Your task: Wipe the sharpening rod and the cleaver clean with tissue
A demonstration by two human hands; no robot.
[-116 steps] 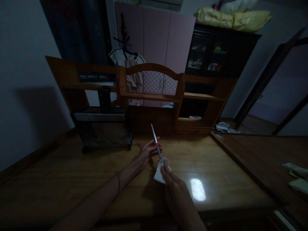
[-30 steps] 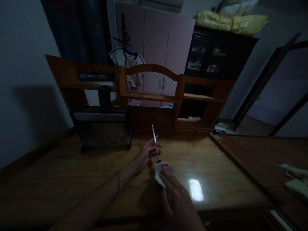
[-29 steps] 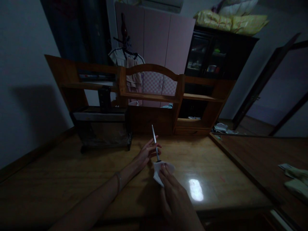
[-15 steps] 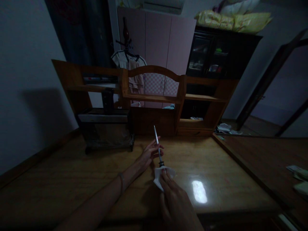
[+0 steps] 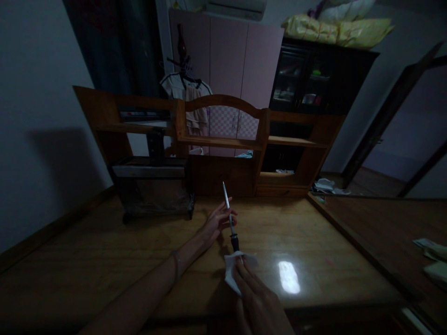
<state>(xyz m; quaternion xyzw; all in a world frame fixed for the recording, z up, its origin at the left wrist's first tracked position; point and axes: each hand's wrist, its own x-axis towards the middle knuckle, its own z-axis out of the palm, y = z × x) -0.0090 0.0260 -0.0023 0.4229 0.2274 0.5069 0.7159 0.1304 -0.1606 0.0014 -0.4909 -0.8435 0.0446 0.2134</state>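
My left grip (image 5: 214, 224) holds the slim silvery metal rod (image 5: 226, 196); right grip (image 5: 257, 294) pinches thin white tissue (image 5: 230, 275): press evenly.

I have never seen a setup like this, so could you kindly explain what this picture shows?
There is no machine here: a person works with a bare left hand and right hand. The view comes from a camera worn on the head, looking forward and down. The left fingers hold a thin rod with a dark handle; the right holds a white cloth or tissue at the handle's near end. On the wooden desk, a black-framed object stands toward the left.
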